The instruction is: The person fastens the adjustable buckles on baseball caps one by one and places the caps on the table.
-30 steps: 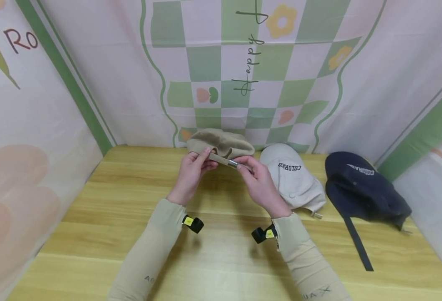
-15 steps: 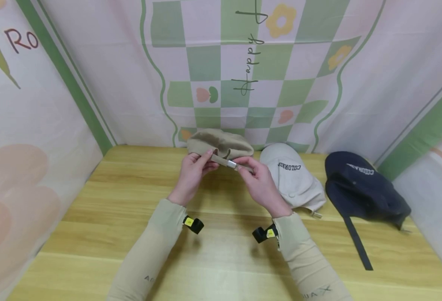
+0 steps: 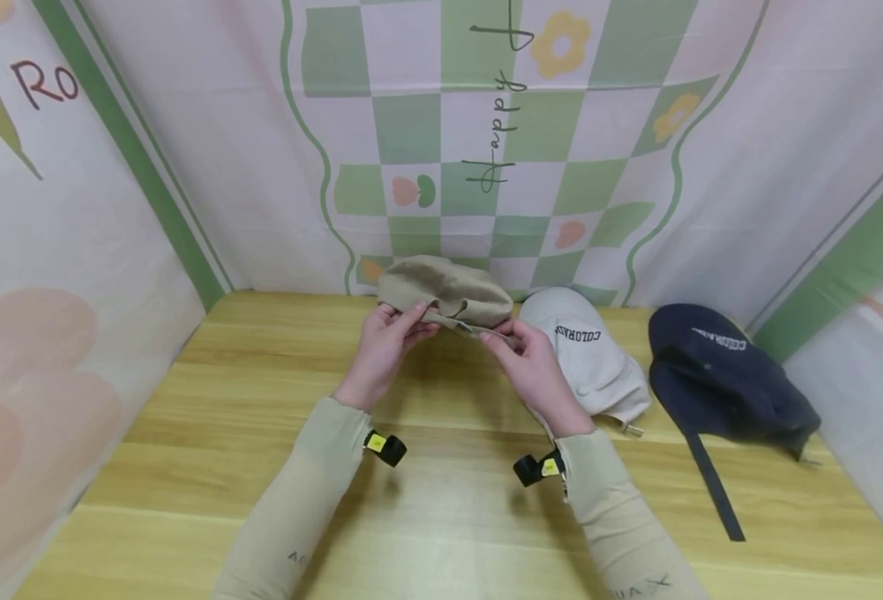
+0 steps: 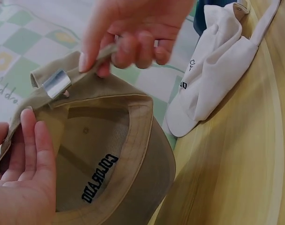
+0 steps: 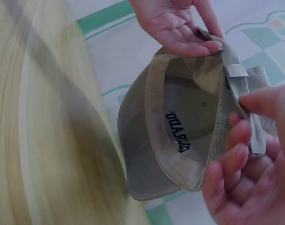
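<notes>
A khaki baseball cap (image 3: 449, 287) is held up at the back of the table, its inside and the stitched COLORADO lettering facing me in both wrist views. My left hand (image 3: 384, 350) pinches the back strap on the left side, thumb on top. On the other side of the metal buckle (image 4: 57, 84), my right hand (image 3: 534, 367) pinches the strap (image 5: 245, 110) between thumb and fingers. The strap runs through the buckle, and its free end shows past my right thumb in the right wrist view. The cap's brim (image 4: 156, 178) points away from my hands.
Just right of my right hand lies a white cap (image 3: 587, 354) on the wooden table (image 3: 441, 517). Farther right is a navy cap (image 3: 726, 375), its loose strap (image 3: 714, 483) trailing toward me. A patterned curtain (image 3: 411, 125) stands behind the table.
My right hand has slid right, from beside the buckle to farther along the strap. The buckle has tipped and the cap shifted slightly right. My left hand stays in nearly the same place.
</notes>
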Action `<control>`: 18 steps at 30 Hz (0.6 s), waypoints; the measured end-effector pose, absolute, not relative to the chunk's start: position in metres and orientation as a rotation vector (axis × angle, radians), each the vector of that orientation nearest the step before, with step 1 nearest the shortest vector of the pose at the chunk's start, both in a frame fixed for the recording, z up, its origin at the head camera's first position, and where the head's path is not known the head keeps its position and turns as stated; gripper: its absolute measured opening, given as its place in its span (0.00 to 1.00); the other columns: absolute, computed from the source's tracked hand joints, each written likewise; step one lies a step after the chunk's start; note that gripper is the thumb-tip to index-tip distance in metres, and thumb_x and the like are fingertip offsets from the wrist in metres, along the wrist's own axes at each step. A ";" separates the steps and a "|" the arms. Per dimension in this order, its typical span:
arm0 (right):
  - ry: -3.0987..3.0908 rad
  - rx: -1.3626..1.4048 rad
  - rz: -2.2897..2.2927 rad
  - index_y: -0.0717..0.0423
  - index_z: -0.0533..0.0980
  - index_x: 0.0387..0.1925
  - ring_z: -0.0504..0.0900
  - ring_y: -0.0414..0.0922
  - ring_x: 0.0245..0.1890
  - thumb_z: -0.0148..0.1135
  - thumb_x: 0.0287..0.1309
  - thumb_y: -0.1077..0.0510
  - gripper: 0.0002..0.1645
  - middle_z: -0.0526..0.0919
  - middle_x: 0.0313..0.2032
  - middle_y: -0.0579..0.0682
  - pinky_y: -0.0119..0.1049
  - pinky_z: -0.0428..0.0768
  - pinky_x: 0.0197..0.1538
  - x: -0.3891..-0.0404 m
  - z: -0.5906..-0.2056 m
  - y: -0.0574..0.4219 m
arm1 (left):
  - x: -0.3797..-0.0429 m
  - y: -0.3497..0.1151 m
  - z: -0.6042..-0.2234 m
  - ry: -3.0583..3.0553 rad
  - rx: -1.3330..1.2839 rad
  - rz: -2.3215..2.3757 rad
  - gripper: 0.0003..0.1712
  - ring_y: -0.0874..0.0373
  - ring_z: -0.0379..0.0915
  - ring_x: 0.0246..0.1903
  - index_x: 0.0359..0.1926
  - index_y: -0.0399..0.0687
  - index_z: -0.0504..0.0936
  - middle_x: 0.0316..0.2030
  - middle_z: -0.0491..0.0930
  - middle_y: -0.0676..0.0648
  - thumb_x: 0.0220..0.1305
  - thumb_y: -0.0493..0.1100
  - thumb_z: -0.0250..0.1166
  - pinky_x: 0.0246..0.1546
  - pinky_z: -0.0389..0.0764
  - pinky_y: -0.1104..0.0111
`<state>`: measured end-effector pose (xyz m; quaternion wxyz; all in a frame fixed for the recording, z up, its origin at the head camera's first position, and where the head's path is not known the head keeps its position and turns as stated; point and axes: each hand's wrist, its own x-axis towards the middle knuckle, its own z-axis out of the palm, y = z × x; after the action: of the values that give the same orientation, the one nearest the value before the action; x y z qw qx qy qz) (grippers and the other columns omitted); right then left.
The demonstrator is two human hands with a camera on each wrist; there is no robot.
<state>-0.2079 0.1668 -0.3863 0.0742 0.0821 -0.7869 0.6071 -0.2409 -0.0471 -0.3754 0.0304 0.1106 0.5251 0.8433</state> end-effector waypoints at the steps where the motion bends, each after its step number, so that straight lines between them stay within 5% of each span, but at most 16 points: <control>1: -2.380 0.217 1.823 0.64 0.77 0.43 0.73 0.45 0.24 0.64 0.71 0.53 0.15 0.76 0.25 0.54 0.34 0.73 0.26 -0.208 -0.387 0.167 | -0.241 -0.047 -0.375 1.613 0.340 2.603 0.10 0.57 0.83 0.36 0.53 0.30 0.76 0.41 0.86 0.41 0.76 0.33 0.57 0.48 0.84 0.64; 9: -2.648 0.170 1.625 0.66 0.81 0.43 0.71 0.44 0.19 0.57 0.75 0.50 0.21 0.79 0.25 0.59 0.33 0.66 0.20 -0.214 -0.406 0.168 | -0.241 -0.046 -0.375 1.566 0.346 2.634 0.09 0.57 0.83 0.37 0.52 0.30 0.76 0.41 0.86 0.42 0.76 0.32 0.57 0.50 0.84 0.64; 18: -2.641 0.365 1.785 0.63 0.76 0.63 0.79 0.45 0.24 0.57 0.75 0.56 0.22 0.85 0.28 0.57 0.32 0.79 0.27 -0.217 -0.419 0.148 | -0.241 -0.044 -0.374 1.530 0.380 2.647 0.10 0.55 0.83 0.40 0.53 0.31 0.76 0.43 0.85 0.40 0.76 0.33 0.57 0.53 0.82 0.62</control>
<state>-0.2166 0.1485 -0.4193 -0.0335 0.1136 -0.8226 0.5561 -0.2406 -0.0445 -0.3745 0.0305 0.1235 0.4964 0.8587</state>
